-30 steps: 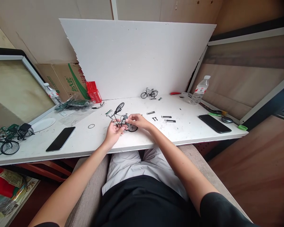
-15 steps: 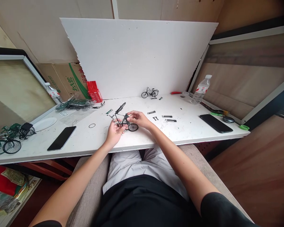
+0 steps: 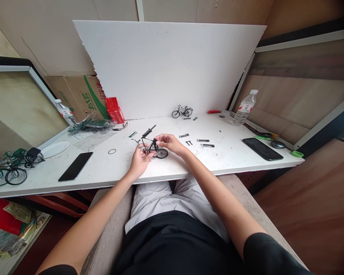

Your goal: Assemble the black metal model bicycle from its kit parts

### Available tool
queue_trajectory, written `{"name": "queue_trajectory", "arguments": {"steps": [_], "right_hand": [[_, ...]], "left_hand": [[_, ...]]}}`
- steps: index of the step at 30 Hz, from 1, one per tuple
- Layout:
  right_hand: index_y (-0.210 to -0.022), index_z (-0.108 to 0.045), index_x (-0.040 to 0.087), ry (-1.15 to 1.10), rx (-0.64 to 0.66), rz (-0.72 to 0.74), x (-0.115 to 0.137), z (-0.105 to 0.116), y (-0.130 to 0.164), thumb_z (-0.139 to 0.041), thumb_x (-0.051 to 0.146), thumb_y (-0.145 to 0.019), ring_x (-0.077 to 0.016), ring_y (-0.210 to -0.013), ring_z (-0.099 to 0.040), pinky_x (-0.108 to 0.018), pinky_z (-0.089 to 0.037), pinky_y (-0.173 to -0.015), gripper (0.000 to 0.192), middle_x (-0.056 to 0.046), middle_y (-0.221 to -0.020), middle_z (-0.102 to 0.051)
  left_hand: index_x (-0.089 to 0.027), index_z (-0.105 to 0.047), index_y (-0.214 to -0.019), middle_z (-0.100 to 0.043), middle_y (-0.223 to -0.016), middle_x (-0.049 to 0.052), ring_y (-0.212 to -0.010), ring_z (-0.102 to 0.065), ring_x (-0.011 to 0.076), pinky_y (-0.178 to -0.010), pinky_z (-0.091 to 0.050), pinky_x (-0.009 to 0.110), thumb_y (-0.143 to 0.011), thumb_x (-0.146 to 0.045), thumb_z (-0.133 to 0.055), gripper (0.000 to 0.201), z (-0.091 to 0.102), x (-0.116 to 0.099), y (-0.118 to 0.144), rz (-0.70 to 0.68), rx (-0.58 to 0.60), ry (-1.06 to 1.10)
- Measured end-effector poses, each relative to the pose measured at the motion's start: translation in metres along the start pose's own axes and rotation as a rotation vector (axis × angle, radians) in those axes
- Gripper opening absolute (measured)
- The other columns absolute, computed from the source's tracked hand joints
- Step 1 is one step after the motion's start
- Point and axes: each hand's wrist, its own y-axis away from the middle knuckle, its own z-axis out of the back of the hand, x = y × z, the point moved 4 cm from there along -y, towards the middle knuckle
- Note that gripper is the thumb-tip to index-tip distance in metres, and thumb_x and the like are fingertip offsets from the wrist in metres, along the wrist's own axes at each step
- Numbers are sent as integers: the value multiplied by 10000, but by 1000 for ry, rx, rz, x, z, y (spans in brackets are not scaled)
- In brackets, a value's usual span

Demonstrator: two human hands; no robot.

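Left hand (image 3: 139,160) pinched on small black model bicycle (image 3: 154,147), near front edge of table (image 3: 232,162), about mid-length. Right hand (image 3: 169,141) closed on frame near the seat. Front wheel tipped edge-on, raised toward back edge; rear wheel (image 3: 161,153) resting on table.

Best handled by steadying frame with left, turning only with right fingertips (parts look fragile), rear wheel kept down as pivot.

Against a second ago: front wheel then broadside, now turned thin; hands barely shifted.
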Motion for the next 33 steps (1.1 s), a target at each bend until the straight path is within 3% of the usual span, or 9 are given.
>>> {"name": "queue_trajectory", "arguments": {"steps": [7, 13, 25, 33], "right_hand": [[-1090, -805, 201, -85, 24, -24, 1, -1, 0, -965, 395, -724, -170, -961, -672, -319, -544, -892, 443, -53, -1104, -787], [-1112, -829, 199, -99, 56, -23, 3, -2, 1, -964, 431, -748, -177, -960, -692, -327, -558, -878, 453, -62, -1111, -804], [-936, -840, 157, -52, -96, -130, -8, 6, -1, -1042, 535, -590, -165, -846, -644, -306, -509, -760, 551, -59, -934, -797], [-1011, -831, 194, -28, -35, -77, -4, 5, 0, -956, 604, -728, -169, -904, -655, -302, -539, -795, 513, -48, -1035, -785]], "left_hand": [[-237, -495, -1202, -790, -996, 85, -994, -837, 277, -663, -593, 269, -823, -431, -886, 578, 0, -2, 0, -24, -8, -20], [-235, -507, -1227, -777, -998, 72, -987, -831, 262, -672, -600, 271, -835, -404, -876, 564, 0, -1, 1, -39, -8, -33], [-232, -489, -1215, -813, -1022, 94, -953, -836, 257, -682, -585, 279, -842, -446, -879, 581, 1, 4, -1, -16, 16, -39], [-235, -492, -1216, -818, -1012, 88, -953, -837, 258, -676, -580, 280, -838, -441, -878, 578, 1, 6, -1, -5, 17, -40]]}}
